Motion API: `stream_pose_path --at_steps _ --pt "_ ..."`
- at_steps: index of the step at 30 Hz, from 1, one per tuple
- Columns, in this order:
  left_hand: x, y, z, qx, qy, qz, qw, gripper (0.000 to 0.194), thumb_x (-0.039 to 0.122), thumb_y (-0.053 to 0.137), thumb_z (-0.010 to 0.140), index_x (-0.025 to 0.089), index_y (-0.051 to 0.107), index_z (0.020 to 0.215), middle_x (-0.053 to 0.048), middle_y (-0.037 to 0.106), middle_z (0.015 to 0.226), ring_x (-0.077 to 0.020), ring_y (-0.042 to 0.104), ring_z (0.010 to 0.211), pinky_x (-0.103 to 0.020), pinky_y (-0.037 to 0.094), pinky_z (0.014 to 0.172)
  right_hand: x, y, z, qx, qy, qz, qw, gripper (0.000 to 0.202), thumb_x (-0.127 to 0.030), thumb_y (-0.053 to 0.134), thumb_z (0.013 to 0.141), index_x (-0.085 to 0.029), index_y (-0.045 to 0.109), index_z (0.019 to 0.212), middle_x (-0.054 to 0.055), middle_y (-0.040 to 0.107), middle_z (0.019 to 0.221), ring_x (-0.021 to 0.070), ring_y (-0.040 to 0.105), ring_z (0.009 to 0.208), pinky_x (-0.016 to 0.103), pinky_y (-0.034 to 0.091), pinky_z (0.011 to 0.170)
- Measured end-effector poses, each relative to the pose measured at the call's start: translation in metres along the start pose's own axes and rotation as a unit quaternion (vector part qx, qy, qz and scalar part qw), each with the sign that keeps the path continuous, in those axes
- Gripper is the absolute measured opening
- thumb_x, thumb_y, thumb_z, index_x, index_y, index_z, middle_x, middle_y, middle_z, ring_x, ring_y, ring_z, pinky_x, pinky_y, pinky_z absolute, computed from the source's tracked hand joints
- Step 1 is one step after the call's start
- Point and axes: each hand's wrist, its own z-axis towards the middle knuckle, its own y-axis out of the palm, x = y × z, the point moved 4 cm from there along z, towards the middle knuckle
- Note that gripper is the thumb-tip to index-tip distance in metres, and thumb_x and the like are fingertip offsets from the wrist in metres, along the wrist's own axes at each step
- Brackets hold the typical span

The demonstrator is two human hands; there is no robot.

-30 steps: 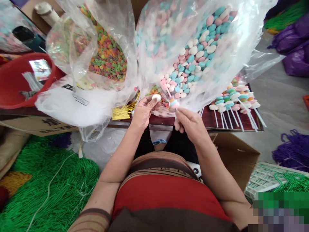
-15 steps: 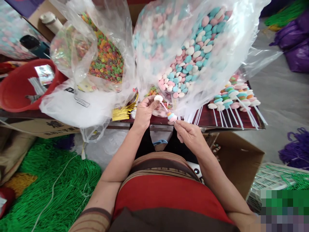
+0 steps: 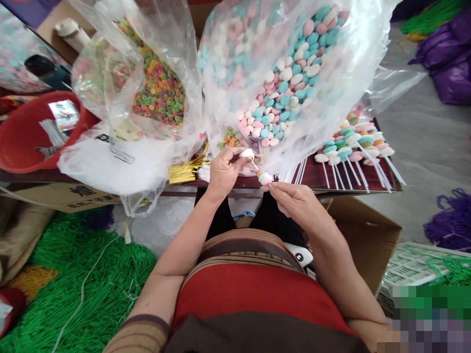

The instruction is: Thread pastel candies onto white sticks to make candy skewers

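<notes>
Well to the left of the large pastel candy bag [image 3: 283, 98], a carton [image 3: 61, 196] carries bold dark Chinese characters, only partly legible. Nearer the candy bag on that side, a white plastic bag [image 3: 150, 152] bears black print and a small boxed label, too small to read. The candy skewer [image 3: 264, 179] is just in front of the candy bag, tilted: a pale stick threaded with orange, blue and pink pieces. The right hand [image 3: 294, 198] pinches its lower end. The left hand [image 3: 225, 169] grips a smooth white candy [image 3: 247, 153] between thumb and fingers at the stick's upper end; whether it is pierced cannot be told. Right of the candy bag lie similar skewers [image 3: 348, 142].
</notes>
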Motion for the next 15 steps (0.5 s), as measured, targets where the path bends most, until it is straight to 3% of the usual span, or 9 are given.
stream_pose_path --at_steps 8,15 --pt "-0.014 0.009 -0.009 -0.017 -0.079 -0.062 0.995 0.030 0.050 0.082 0.084 0.024 0.076 0.099 -0.002 0.078 0.099 -0.0167 0.070 0.090 -0.028 0.054 0.087 0.006 0.011 0.000 -0.011 0.052 0.047 0.997 0.039 -0.049 0.060 0.093 -0.016 0.081 0.090 -0.006 0.035 0.050 0.0103 0.031 0.046 0.026 0.024 0.045" --pt "-0.014 0.016 -0.014 0.012 -0.067 -0.026 0.997 0.017 0.039 0.078 0.090 0.025 0.077 0.100 -0.001 0.080 0.093 -0.0163 0.073 0.086 -0.027 0.054 0.084 0.009 0.018 -0.001 0.023 0.063 0.070 0.995 0.042 -0.051 0.060 0.092 -0.015 0.080 0.094 -0.006 0.037 0.048 0.0099 0.032 0.045 0.026 0.022 0.045"
